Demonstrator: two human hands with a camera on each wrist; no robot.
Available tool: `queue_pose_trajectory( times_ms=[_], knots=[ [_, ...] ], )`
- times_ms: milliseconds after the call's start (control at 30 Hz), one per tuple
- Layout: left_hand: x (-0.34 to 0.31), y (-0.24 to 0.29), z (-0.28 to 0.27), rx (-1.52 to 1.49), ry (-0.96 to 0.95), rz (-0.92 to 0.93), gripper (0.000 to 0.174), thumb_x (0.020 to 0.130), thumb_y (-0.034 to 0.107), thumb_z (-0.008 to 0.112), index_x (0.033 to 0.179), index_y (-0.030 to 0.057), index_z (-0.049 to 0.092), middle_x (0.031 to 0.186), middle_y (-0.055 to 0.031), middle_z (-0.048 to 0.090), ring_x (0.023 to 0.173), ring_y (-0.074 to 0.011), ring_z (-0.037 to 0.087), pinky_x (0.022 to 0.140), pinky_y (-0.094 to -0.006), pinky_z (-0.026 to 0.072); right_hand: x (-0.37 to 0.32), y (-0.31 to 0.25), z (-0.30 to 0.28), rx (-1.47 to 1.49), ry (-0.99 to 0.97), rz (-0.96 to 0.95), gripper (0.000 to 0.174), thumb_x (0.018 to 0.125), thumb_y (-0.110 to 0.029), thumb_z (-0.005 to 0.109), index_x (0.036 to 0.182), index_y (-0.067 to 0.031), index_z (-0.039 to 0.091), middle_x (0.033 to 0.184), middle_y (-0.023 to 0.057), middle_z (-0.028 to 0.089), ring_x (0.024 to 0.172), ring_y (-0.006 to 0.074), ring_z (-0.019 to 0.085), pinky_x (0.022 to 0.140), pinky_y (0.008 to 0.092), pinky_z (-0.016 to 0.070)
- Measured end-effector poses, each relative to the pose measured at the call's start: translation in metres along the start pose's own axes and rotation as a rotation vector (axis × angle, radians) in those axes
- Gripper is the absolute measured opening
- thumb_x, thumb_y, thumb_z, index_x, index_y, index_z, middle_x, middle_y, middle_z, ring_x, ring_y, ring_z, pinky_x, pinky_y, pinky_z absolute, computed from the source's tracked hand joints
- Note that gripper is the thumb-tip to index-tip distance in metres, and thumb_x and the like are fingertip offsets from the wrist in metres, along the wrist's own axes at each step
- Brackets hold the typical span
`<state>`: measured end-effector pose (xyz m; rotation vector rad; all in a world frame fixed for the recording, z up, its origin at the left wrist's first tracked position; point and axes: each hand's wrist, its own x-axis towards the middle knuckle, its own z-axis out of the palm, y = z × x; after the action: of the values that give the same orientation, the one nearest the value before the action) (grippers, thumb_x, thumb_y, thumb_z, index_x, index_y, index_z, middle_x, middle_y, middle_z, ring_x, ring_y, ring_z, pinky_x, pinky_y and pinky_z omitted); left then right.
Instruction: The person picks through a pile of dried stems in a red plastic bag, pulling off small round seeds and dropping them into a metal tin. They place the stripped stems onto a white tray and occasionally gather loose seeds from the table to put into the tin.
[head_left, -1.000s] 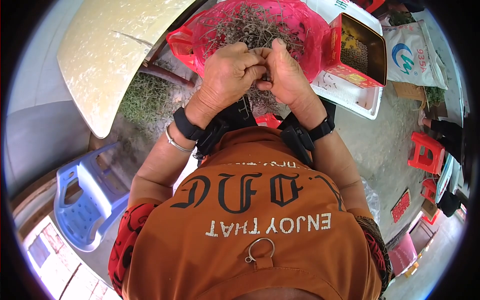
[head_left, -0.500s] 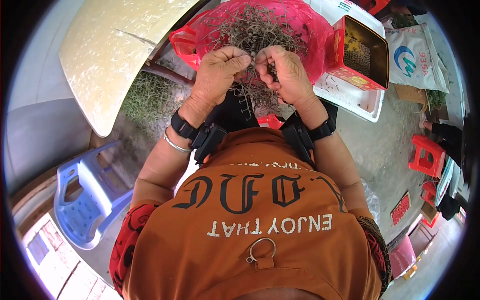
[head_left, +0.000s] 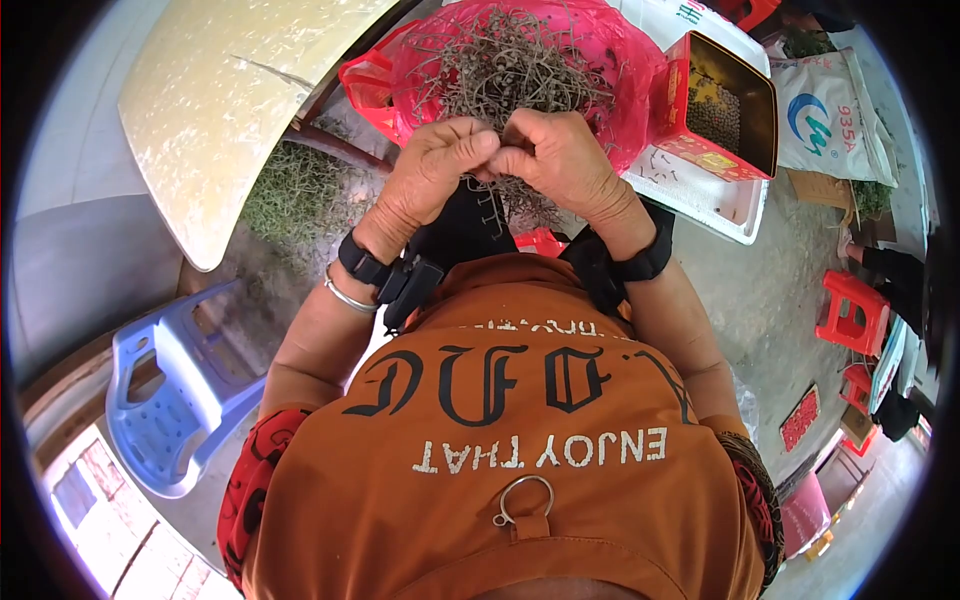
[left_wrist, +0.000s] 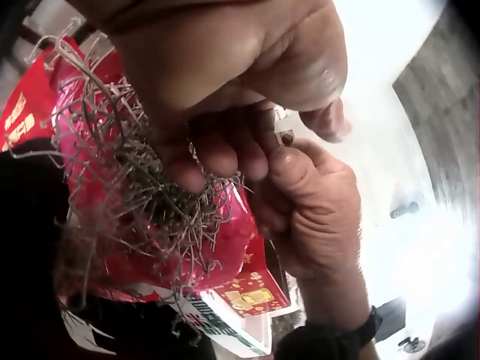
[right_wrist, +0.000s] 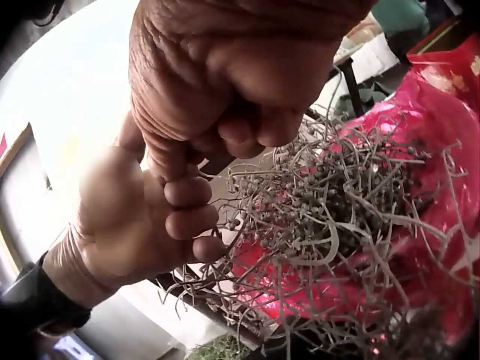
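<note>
Both hands meet at the fingertips over the near edge of a heap of dry, thin stalks with small round pods (head_left: 520, 60), heaped on a pink plastic bag (head_left: 630, 60). My left hand (head_left: 437, 165) has its fingers curled and its thumb laid against the right fingertips. With thumb and forefinger pinched, my right hand (head_left: 568, 165) bends in from the other side. One small brown pod (left_wrist: 287, 138) shows between the meeting fingertips in the left wrist view. The palms' contents are hidden. Some stalks (right_wrist: 315, 202) hang below the hands in the right wrist view.
Right of the bag, a red tin (head_left: 715, 115) with small round grains stands on a white foam tray (head_left: 735, 220). A pale table top (head_left: 230, 110) juts in at left, above green stalks (head_left: 295, 195) on the floor. A blue chair (head_left: 170, 400) and red stool (head_left: 855, 310) stand farther off.
Half a second ago the hands were slightly apart, dark pods showing in the right fingers. Now the right hand has turned inward and lower, and the fingertips meet again.
</note>
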<state>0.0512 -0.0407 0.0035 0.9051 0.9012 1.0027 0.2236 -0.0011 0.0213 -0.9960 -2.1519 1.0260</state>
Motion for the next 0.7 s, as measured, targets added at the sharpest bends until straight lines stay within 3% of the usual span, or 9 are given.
queue_pose_trajectory(
  times_ms=[33,167,200,300,400,467,533,567,700],
  knots=[
    [0.0,0.001,-0.001,-0.001,0.003,0.0,0.017,0.086,0.015,0.056,0.09,-0.0017,0.058,0.075,-0.0031,0.056,0.066,-0.0107,0.053,0.06,-0.023,0.0437,0.001,-0.001,0.0,-0.059,-0.035,-0.02,0.024,0.069,-0.022,0.069,0.076,-0.0017,0.058,0.067,0.0126,0.061,0.062,0.0275,0.062,0.057,0.0317,0.0479],
    [0.001,0.007,-0.001,0.399,-0.042,0.029,0.023,0.086,0.021,0.057,0.082,-0.0009,0.057,0.069,-0.0027,0.053,0.061,-0.0108,0.051,0.055,-0.0238,0.0424,0.002,-0.003,0.0,-0.088,-0.153,-0.093,0.018,0.074,-0.016,0.063,0.075,-0.0002,0.057,0.065,0.0119,0.061,0.062,0.0241,0.063,0.056,0.0314,0.0476],
    [-0.001,0.008,-0.001,0.321,-0.069,-0.004,0.024,0.086,0.022,0.056,0.079,0.0001,0.055,0.067,-0.0023,0.051,0.059,-0.0105,0.049,0.053,-0.0244,0.0415,0.002,-0.003,0.0,-0.088,-0.154,-0.094,0.018,0.074,-0.016,0.063,0.075,-0.0002,0.057,0.065,0.0119,0.061,0.062,0.0241,0.063,0.056,0.0314,0.0476],
    [-0.007,0.007,-0.001,0.163,-0.123,-0.077,0.028,0.086,0.025,0.056,0.071,0.0019,0.052,0.063,-0.0014,0.047,0.054,-0.0099,0.045,0.049,-0.0256,0.0398,-0.001,-0.002,-0.003,0.402,-0.267,-0.076,0.01,0.075,-0.009,0.057,0.076,0.0006,0.054,0.057,0.0069,0.054,0.052,0.012,0.052,0.049,0.0273,0.0424],
    [-0.007,-0.001,0.0,-0.243,-0.215,-0.043,0.027,0.087,0.022,0.055,0.069,0.0022,0.051,0.057,-0.0022,0.044,0.049,-0.0119,0.044,0.049,-0.0265,0.0421,-0.002,-0.005,-0.007,0.547,-0.283,0.04,0.008,0.075,-0.008,0.055,0.075,0.0,0.055,0.055,0.0039,0.051,0.051,0.0103,0.048,0.047,0.0248,0.0388],
    [-0.004,-0.001,-0.002,-0.342,-0.251,-0.033,0.027,0.087,0.021,0.055,0.068,0.0026,0.05,0.056,-0.0024,0.043,0.049,-0.0123,0.043,0.049,-0.0268,0.042,-0.002,-0.003,-0.008,0.616,-0.288,0.095,0.007,0.075,-0.007,0.054,0.074,-0.0003,0.055,0.055,0.0023,0.05,0.05,0.0094,0.046,0.046,0.0236,0.0371],
    [-0.001,-0.002,-0.002,-0.546,-0.323,-0.023,0.027,0.087,0.02,0.055,0.067,0.0033,0.049,0.055,-0.0028,0.04,0.048,-0.0131,0.041,0.048,-0.0274,0.0419,-0.006,0.012,-0.004,0.925,-0.217,0.124,0.006,0.074,-0.006,0.053,0.073,-0.001,0.055,0.055,0.0005,0.049,0.05,0.0078,0.044,0.045,0.022,0.0348],
    [0.0,-0.001,-0.001,-0.545,-0.324,-0.023,0.027,0.087,0.02,0.055,0.067,0.0033,0.049,0.055,-0.0028,0.04,0.048,-0.0131,0.041,0.048,-0.0274,0.0419,-0.006,0.015,-0.003,1.08,-0.181,0.136,0.006,0.074,-0.006,0.052,0.073,-0.0014,0.055,0.055,-0.0005,0.048,0.05,0.007,0.043,0.045,0.0212,0.0336],
    [0.0,-0.001,0.004,-0.378,-0.204,0.04,0.028,0.087,0.023,0.055,0.068,0.0035,0.05,0.058,-0.0035,0.044,0.05,-0.0141,0.044,0.049,-0.0274,0.0424,-0.004,-0.002,-0.01,1.108,-0.043,0.308,0.004,0.074,-0.005,0.052,0.071,-0.0018,0.054,0.057,0.0011,0.049,0.051,0.0075,0.044,0.045,0.0207,0.0353]
  ],
)
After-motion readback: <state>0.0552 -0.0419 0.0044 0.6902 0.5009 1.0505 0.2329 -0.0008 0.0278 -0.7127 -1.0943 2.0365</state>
